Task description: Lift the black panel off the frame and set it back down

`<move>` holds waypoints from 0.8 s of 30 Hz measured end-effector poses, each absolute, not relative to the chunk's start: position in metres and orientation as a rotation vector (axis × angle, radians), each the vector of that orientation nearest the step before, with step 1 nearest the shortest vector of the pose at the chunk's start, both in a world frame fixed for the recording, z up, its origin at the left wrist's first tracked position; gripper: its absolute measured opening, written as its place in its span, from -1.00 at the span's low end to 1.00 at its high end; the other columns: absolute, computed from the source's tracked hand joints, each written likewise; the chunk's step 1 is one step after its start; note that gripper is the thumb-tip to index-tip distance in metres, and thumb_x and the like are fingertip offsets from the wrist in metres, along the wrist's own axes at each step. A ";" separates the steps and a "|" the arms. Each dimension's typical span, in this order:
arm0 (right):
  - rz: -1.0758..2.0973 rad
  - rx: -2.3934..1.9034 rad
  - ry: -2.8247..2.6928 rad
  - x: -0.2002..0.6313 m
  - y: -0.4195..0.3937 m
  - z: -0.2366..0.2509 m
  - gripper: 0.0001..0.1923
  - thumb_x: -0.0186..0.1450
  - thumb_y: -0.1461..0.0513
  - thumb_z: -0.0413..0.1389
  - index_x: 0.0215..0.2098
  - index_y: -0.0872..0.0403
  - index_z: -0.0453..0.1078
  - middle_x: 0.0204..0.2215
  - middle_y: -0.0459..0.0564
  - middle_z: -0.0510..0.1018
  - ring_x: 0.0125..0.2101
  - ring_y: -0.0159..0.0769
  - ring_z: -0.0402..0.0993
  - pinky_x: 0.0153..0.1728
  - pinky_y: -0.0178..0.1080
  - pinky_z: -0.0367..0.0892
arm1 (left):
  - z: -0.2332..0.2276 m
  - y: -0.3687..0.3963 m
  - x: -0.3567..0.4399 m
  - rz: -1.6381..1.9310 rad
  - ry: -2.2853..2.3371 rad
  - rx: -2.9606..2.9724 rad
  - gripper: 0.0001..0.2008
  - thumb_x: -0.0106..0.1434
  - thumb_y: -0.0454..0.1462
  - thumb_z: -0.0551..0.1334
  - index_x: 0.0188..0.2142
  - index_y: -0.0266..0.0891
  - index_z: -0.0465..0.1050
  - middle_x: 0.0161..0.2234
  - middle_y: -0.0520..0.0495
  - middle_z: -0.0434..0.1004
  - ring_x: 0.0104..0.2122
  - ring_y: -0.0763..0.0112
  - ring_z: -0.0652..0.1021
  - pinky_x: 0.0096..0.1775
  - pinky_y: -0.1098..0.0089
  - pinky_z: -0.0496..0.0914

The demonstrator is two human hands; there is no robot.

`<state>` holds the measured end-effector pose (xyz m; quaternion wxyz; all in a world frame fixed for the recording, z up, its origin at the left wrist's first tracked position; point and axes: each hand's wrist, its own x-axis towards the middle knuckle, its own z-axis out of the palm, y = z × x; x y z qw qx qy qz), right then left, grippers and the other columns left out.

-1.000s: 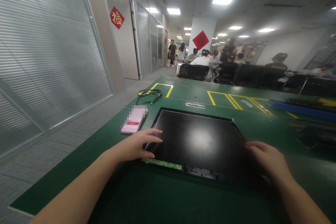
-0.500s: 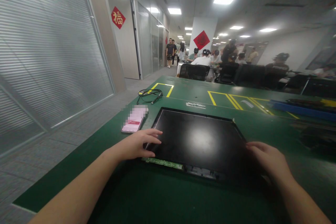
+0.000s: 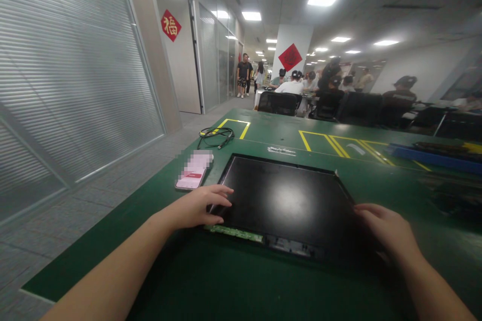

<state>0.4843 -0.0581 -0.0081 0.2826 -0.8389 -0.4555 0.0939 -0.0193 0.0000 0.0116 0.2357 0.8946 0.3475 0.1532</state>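
My left hand [image 3: 198,206] is splayed over the flat black rectangular screen [image 3: 289,195]; my right hand [image 3: 389,228] touches its edge, grip unclear to me.

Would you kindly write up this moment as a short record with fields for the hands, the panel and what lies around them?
Left hand: fingers spread at the panel's left edge
Right hand: at the panel's right edge; exact grip unclear
Panel: dark face up, reflecting a light
Near edge: green circuit strip showing toward the left
Surface: green table with yellow tape
Left of panel: phone, screen lit
Beyond phone: looped black cable
Background: several people, some seated
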 end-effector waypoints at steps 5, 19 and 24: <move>0.258 -2.256 -1.215 0.483 -0.059 -0.008 -0.65 0.09 0.01 0.09 -0.38 -0.06 0.67 -0.33 0.07 0.71 -0.25 0.04 0.58 -0.25 -0.06 0.39 | 0.014 0.000 -0.019 0.389 0.963 2.461 -0.66 0.19 -0.31 0.44 -0.01 -0.13 0.68 0.27 -0.23 0.50 0.21 0.06 0.54 0.19 0.16 0.42; 0.290 -2.253 -1.210 0.480 -0.061 -0.003 -0.65 0.10 0.01 0.10 -0.37 -0.05 0.68 -0.36 0.07 0.71 -0.28 0.02 0.59 -0.26 -0.07 0.40 | -0.004 0.002 -0.008 0.506 1.486 2.378 -0.45 0.40 -0.12 0.13 0.31 -0.26 0.40 0.31 -0.35 0.44 0.29 -0.07 0.45 0.29 -0.04 0.30; 0.270 -2.244 -1.234 0.483 -0.060 -0.005 -0.67 0.10 0.02 0.09 -0.40 -0.07 0.67 -0.36 0.05 0.72 -0.27 0.04 0.61 -0.27 -0.06 0.41 | -0.004 0.005 -0.007 0.555 1.516 2.334 -0.43 0.30 -0.32 0.11 0.30 -0.22 0.41 0.25 -0.22 0.54 0.21 0.03 0.54 0.25 0.08 0.36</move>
